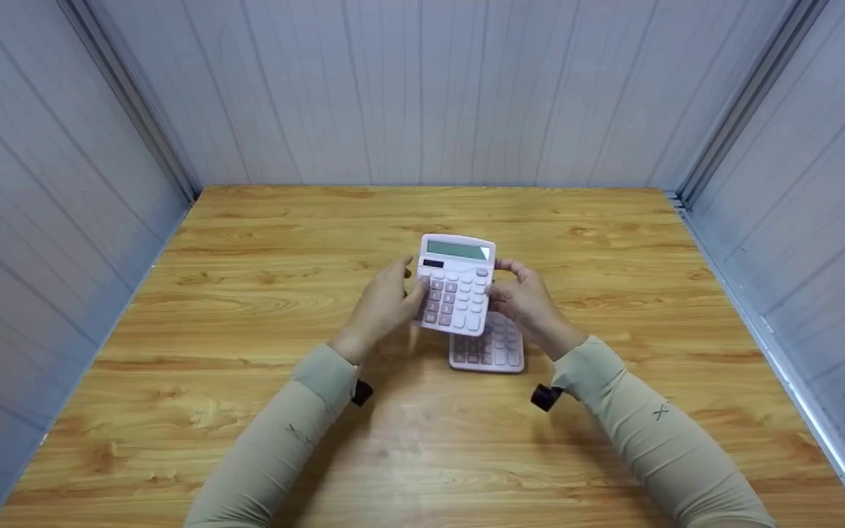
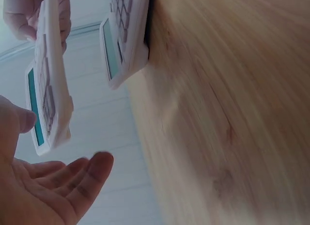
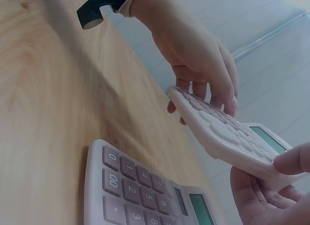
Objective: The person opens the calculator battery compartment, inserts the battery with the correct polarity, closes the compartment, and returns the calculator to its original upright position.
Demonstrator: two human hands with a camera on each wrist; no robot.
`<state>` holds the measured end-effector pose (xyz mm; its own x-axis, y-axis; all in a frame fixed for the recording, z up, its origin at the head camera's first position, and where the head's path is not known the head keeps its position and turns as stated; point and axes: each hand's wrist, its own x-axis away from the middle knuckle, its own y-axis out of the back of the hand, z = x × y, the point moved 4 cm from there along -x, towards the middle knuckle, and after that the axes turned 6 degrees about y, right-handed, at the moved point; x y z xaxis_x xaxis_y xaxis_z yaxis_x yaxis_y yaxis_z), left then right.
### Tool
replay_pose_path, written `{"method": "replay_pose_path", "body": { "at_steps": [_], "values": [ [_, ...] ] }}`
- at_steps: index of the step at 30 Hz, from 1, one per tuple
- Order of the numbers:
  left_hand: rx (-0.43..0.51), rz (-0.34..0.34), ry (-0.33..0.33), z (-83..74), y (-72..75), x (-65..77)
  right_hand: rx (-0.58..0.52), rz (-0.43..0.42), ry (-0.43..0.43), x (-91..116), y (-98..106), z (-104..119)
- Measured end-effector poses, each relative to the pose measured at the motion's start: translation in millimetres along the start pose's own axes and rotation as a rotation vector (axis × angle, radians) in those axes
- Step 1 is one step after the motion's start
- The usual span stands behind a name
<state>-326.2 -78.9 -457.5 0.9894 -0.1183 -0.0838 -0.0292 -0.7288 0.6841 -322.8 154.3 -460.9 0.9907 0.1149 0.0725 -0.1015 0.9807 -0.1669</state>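
Note:
A pink-white calculator (image 1: 459, 275) is held above the table, display at its far end. My right hand (image 1: 531, 302) pinches its right edge, thumb on the key side and fingers beneath, as the right wrist view shows. Around the left edge is my left hand (image 1: 381, 302). In the left wrist view this hand (image 2: 46, 196) has its thumb over the display side and its fingers extended, with a gap between them and the calculator's back. A second, similar calculator (image 1: 499, 358) lies on the table below, partly hidden by the held one.
The wood-grain table (image 1: 246, 257) is bounded by pale panelled walls (image 1: 422, 88) at the back and both sides. Black wrist-worn devices (image 1: 546, 397) jut out beneath the sleeves, close to the lying calculator on the right side.

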Motion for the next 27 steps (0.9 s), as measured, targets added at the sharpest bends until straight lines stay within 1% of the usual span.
{"method": "replay_pose_path", "body": {
  "at_steps": [5,9,13,16,19,23,27],
  "values": [
    [0.183,0.036,0.072,7.4,4.2,-3.9,0.021,0.001,0.005,-2,-6,-3],
    [0.267,0.048,0.104,11.3,8.6,-4.1,0.035,0.013,0.003,-4,-11,-6],
    [0.286,0.049,0.099,14.7,12.5,-5.0,0.049,0.027,-0.008,-7,-17,-8],
    [0.281,0.047,0.106,18.0,15.4,-6.0,0.06,0.036,-0.019,-9,-22,-10],
    [0.264,0.051,0.142,24.9,17.5,-6.1,0.062,0.057,-0.028,-10,-26,-13],
    [0.255,0.064,0.197,38.9,19.1,-4.1,0.066,0.084,-0.027,-9,-34,-19],
    [0.271,0.08,0.223,46.9,23.0,-1.0,0.093,0.074,-0.01,-9,-41,-25]
  ]
}}
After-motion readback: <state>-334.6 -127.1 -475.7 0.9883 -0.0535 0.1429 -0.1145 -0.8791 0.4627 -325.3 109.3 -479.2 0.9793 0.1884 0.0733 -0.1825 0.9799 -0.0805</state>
